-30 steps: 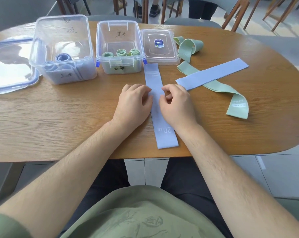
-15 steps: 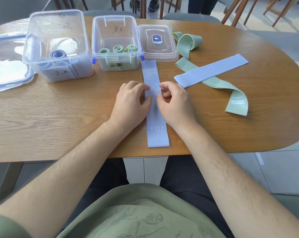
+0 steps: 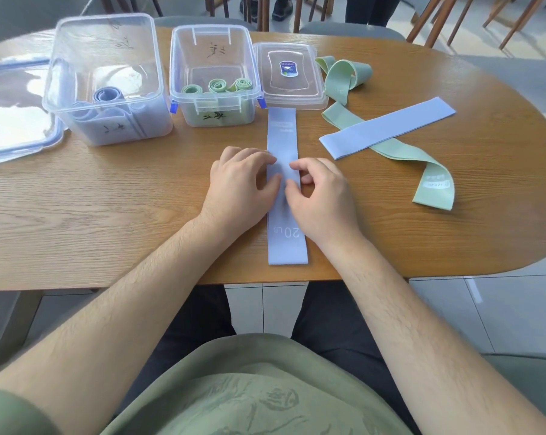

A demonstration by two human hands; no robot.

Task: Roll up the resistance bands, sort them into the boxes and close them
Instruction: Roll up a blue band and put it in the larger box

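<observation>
A long blue resistance band [image 3: 286, 246] marked 20 LB lies flat and straight on the wooden table [image 3: 108, 215], running from the near edge towards the boxes. My left hand [image 3: 240, 186] holds its left edge at the middle, fingers laid on it. My right hand [image 3: 323, 199] pinches the right edge with curled fingers. A second blue band [image 3: 387, 127] lies flat to the right, across a green band [image 3: 431, 180]. Another green band [image 3: 343, 75] is loosely curled behind. The big clear box [image 3: 108, 80] holds rolled blue bands, the small clear box [image 3: 215, 114] rolled green ones.
Both boxes stand open. The small lid [image 3: 289, 89] lies just right of the small box, touching the far end of the blue band. The large lid [image 3: 11, 120] lies at the far left. Chairs and a person's feet are beyond the table.
Both hands stay at the middle of the blue band; only the fingers have shifted slightly. The band remains flat and unrolled. The view has moved a little.
</observation>
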